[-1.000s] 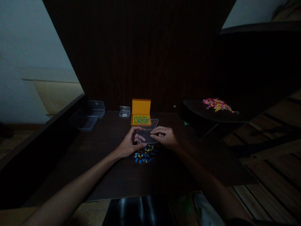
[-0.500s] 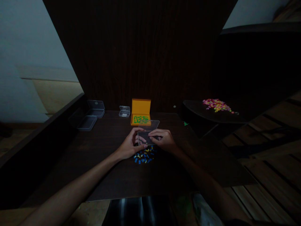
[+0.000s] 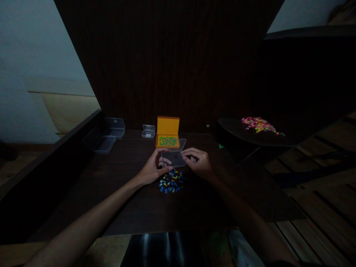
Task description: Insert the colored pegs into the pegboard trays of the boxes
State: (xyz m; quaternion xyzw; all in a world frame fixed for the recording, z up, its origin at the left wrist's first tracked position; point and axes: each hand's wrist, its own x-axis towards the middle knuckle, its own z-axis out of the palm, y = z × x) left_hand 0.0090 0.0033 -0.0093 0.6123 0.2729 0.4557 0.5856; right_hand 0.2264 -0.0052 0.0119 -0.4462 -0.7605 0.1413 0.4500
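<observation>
Between my hands is a clear plastic box [image 3: 174, 159] with its lid raised on the far side. My left hand [image 3: 154, 167] grips the box's left side, thumb along the near edge and fingers behind and under it. At the right side, my right hand [image 3: 198, 162] has its fingers closed on the box's edge. Just below the box, a pile of small blue and yellow pieces [image 3: 171, 183] is scattered on the dark table [image 3: 125, 207]. Behind it stands an open orange box [image 3: 168, 125] with small green pieces [image 3: 168, 141] in it.
Two open clear boxes stand at the back left, a larger clear case [image 3: 105, 144] and a small clear case [image 3: 148, 131]. Pink, purple and yellow pieces [image 3: 260, 124] lie on a raised shelf [image 3: 236, 129] at the right. A green scrap [image 3: 220, 146] is near the shelf.
The clear box has shifted slightly toward the far side and its lid now leans farther back. My right hand has moved a little right, still at the box's edge.
</observation>
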